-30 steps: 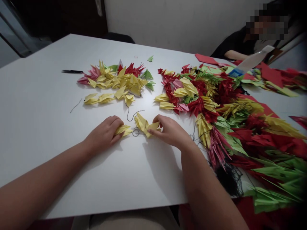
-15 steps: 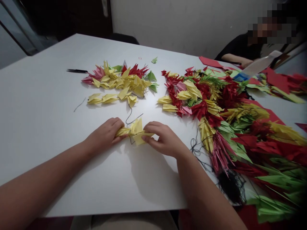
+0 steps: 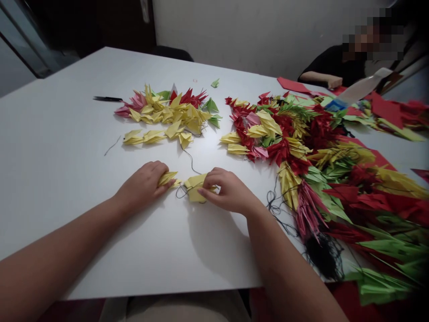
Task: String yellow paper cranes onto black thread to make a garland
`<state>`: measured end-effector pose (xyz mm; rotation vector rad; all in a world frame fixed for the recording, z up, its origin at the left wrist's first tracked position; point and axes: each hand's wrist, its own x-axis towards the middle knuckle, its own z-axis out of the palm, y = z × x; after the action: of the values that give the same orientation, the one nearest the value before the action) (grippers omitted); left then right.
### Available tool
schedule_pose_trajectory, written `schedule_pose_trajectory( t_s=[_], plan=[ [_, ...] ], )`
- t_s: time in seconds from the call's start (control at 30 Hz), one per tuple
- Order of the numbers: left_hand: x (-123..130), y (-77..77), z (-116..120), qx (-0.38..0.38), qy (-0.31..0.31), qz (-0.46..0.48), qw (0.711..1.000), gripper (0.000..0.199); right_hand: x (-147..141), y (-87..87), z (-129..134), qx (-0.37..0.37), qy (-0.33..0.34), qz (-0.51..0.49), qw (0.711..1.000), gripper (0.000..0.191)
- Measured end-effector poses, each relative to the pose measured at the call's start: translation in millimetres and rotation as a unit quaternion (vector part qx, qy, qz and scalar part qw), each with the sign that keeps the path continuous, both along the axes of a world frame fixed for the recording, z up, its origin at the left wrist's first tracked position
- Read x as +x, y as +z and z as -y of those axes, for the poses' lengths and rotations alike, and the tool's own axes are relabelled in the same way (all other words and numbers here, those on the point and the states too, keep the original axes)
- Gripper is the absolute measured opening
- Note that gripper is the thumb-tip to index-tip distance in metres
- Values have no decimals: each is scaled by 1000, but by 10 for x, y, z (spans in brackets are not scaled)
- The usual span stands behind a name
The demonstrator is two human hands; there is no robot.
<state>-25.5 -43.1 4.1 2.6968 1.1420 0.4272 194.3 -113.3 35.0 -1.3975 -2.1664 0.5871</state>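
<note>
Here, white tabletop [image 3: 63,147], wall [image 3: 241,31], origami cranes [image 3: 194,188]

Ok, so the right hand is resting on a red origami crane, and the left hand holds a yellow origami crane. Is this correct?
Not quite. The head view shows the right hand on a yellow origami crane, not a red one. The left hand does hold a yellow origami crane.

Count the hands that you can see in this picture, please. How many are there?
3. The person's left hand and right hand hold yellow origami pieces on the white table; a co-worker's hand lies at the far side. The co-worker's other hand may be hidden.
</note>
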Motion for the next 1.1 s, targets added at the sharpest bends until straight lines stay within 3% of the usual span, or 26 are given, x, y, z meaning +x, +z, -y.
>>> schedule_pose_trajectory(
  t_s=[0.13,0.3,0.4,0.53,0.7,0.83,0.9,1.1],
  plan=[
    [-37,3,-29,27,25,-3,999,23,-4,-44,-9,47,-102,49,992,21],
    [-64,5,-83,26,50,0,998,24,101,-2,17,-40,-60,4,997,22],
    [-78,-9,-107,24,39,-4,999,25,194,9,19,-6,-104,-83,991,29],
    [-99,-39,-131,34,11,-17,999,24,213,-49,-34,38,-169,-30,984,29],
    [-110,-48,-147,29,-9,-33,999,18,53,-63,-189,102,-141,81,982,34],
    [-105,-39,-148,33,-16,-39,999,15,-35,-67,-233,156,-50,165,973,30],
    [-102,-33,-148,31,-14,-44,998,14,-38,-106,-224,143,-21,173,974,13],
    [-101,-18,-151,22,-21,-52,998,14,47,-167,-199,178,-50,100,978,16]
  ],
)
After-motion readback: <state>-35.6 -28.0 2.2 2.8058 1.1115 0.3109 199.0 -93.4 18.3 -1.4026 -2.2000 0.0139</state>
